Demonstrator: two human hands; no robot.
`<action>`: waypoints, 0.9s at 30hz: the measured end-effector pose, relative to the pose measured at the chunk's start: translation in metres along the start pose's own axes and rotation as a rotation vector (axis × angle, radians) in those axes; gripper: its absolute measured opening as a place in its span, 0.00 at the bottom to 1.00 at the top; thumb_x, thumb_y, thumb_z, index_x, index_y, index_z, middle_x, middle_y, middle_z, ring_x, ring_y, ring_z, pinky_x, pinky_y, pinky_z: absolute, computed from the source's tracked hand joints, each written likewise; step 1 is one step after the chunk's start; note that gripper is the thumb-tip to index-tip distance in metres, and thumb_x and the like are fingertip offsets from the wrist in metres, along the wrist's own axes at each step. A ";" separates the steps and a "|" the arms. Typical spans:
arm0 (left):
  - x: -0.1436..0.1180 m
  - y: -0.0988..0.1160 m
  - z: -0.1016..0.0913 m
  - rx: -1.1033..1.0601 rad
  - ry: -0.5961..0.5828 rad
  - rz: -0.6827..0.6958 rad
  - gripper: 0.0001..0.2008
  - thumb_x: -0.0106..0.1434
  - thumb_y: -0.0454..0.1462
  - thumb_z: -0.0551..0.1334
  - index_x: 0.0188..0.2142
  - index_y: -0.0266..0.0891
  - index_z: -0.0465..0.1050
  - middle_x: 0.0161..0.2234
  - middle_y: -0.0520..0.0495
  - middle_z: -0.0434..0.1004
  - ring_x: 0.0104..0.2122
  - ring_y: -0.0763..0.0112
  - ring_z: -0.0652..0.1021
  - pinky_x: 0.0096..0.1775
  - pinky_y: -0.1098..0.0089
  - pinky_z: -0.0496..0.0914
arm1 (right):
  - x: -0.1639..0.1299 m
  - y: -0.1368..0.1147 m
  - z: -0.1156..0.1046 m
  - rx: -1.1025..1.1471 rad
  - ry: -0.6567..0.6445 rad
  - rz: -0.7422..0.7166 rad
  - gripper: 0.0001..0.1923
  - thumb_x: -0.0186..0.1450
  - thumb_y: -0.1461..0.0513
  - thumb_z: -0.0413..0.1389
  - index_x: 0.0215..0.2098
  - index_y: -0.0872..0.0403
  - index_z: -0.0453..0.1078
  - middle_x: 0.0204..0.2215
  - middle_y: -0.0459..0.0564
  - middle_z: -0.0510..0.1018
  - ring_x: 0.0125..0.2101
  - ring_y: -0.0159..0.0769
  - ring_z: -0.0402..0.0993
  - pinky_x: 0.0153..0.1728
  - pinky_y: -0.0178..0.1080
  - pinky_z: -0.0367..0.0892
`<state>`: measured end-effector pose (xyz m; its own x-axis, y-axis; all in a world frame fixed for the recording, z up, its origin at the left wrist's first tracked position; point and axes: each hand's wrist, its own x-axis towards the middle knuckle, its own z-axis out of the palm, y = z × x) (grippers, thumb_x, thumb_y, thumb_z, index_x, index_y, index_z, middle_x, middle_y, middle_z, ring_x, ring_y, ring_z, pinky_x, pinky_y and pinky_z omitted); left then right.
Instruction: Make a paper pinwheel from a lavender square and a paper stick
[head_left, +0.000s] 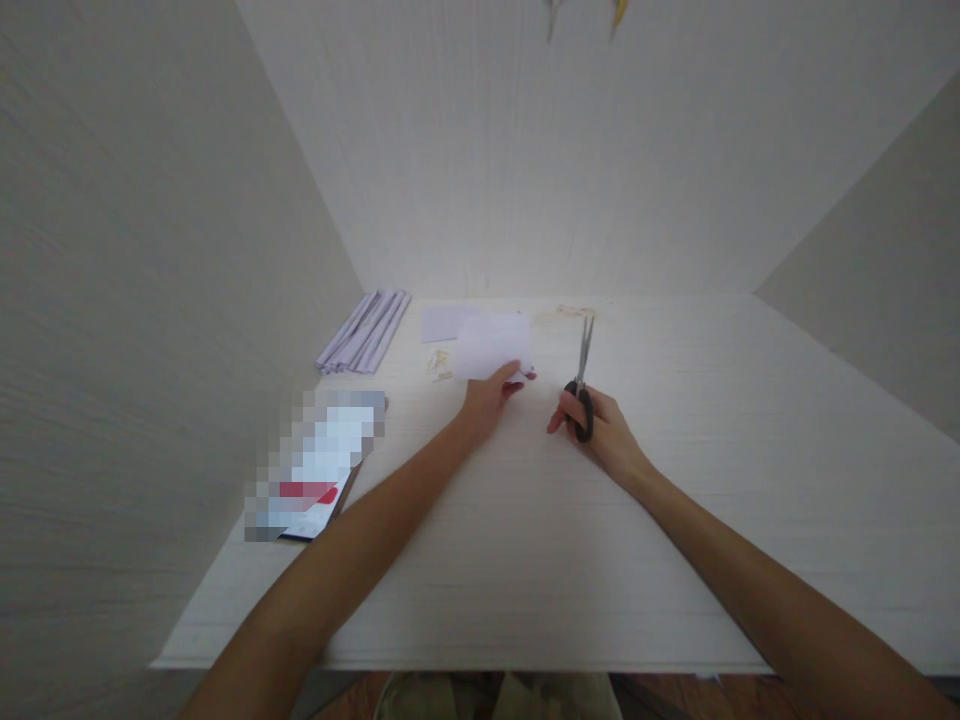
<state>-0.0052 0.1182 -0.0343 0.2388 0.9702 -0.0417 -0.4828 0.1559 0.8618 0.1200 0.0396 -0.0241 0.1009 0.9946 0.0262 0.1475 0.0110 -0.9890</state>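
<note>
My left hand (491,395) grips the lower right part of a white sheet of paper (491,340), thumb on top and fingers underneath. In my right hand (600,425) is a pair of scissors (582,380) with black handles, its slim metal blades pointing away from me and slightly parted. The scissors are to the right of the paper, not touching it. Behind the sheet, to its left, a second pale piece of paper (441,324) lies flat. Several small yellowish sticks or strips (439,364) are scattered just left of the sheet.
Several rolled or folded white paper strips (365,333) lie at the table's back left. A phone or tablet with a blurred screen (322,465) rests on the left of the white table (480,560). Thin tan bits (576,311) lie near the back wall. Walls enclose the back and both sides.
</note>
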 end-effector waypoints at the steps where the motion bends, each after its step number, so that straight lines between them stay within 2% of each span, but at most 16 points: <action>1: 0.002 0.002 -0.001 -0.057 0.021 -0.027 0.05 0.47 0.33 0.61 0.26 0.35 0.68 0.24 0.51 0.73 0.25 0.76 0.74 0.28 0.76 0.65 | -0.001 -0.003 -0.001 -0.031 -0.061 0.016 0.20 0.56 0.48 0.50 0.19 0.56 0.64 0.12 0.43 0.65 0.13 0.24 0.52 0.14 0.32 0.44; 5: 0.006 0.007 -0.003 -0.211 0.103 -0.104 0.01 0.50 0.30 0.58 0.25 0.34 0.66 0.22 0.51 0.72 0.23 0.78 0.74 0.27 0.78 0.65 | -0.006 -0.012 -0.005 -0.179 -0.303 0.101 0.24 0.55 0.47 0.49 0.13 0.57 0.62 0.08 0.43 0.62 0.13 0.24 0.51 0.16 0.32 0.45; 8: 0.008 0.008 -0.004 -0.284 0.120 -0.112 0.02 0.52 0.29 0.57 0.25 0.33 0.65 0.20 0.51 0.71 0.22 0.79 0.73 0.26 0.79 0.65 | -0.006 -0.012 -0.006 -0.273 -0.385 0.166 0.25 0.54 0.47 0.50 0.11 0.56 0.59 0.08 0.44 0.64 0.13 0.24 0.52 0.17 0.33 0.46; 13: 0.008 0.007 -0.003 -0.289 0.126 -0.111 0.01 0.51 0.28 0.57 0.24 0.33 0.66 0.19 0.51 0.71 0.20 0.80 0.73 0.24 0.80 0.65 | -0.004 -0.007 -0.007 -0.336 -0.377 0.218 0.24 0.54 0.47 0.50 0.12 0.55 0.58 0.07 0.45 0.65 0.12 0.25 0.54 0.17 0.33 0.47; 27: 0.006 0.007 -0.002 -0.250 0.133 -0.091 0.01 0.49 0.29 0.59 0.24 0.33 0.66 0.19 0.52 0.71 0.20 0.80 0.72 0.23 0.80 0.65 | -0.004 -0.008 -0.004 -0.368 -0.347 0.231 0.23 0.53 0.46 0.50 0.12 0.54 0.56 0.07 0.44 0.65 0.12 0.25 0.53 0.16 0.32 0.47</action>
<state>-0.0088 0.1252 -0.0300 0.1862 0.9633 -0.1936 -0.6607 0.2686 0.7010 0.1222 0.0349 -0.0155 -0.1499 0.9432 -0.2964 0.5003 -0.1862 -0.8456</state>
